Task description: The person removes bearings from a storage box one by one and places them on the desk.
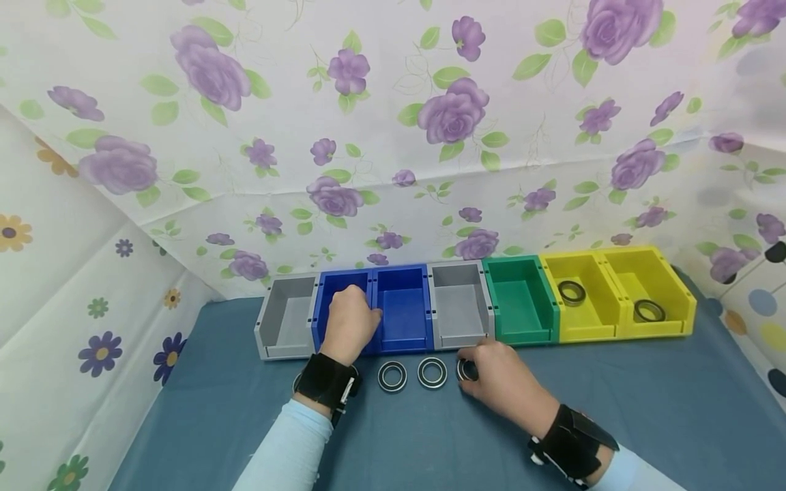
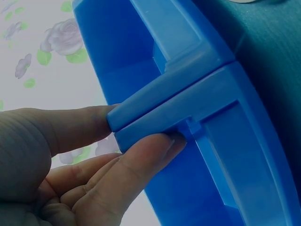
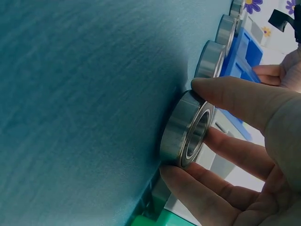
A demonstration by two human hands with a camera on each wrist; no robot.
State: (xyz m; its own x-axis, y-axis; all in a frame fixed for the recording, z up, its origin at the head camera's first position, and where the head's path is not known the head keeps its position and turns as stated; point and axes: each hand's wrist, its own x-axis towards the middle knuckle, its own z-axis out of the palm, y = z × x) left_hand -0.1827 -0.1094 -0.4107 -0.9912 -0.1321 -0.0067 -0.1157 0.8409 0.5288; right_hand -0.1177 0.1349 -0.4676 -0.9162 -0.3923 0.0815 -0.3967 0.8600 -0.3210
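Observation:
My left hand (image 1: 351, 326) is at the wall shared by two blue bins. In the left wrist view, its thumb and a finger pinch the adjoining edges of the left blue bin (image 1: 346, 278) and the right blue bin (image 1: 402, 315). In front of the grey bin, my right hand (image 1: 507, 379) grips a ball bearing (image 3: 176, 133) at the table by its outer rim, thumb and fingertips on opposite sides. Two more bearings, one (image 1: 432, 385) near the right hand and one (image 1: 391, 389) farther left, lie beside it. Another is partly hidden under my left wrist.
The row of joined bins also has a grey bin (image 1: 293, 320) at the left end, a second grey bin (image 1: 459, 314) and a green bin (image 1: 520, 307). Two yellow bins (image 1: 589, 333) at the right each hold a bearing. A flowered cloth (image 1: 393, 136) hangs behind.

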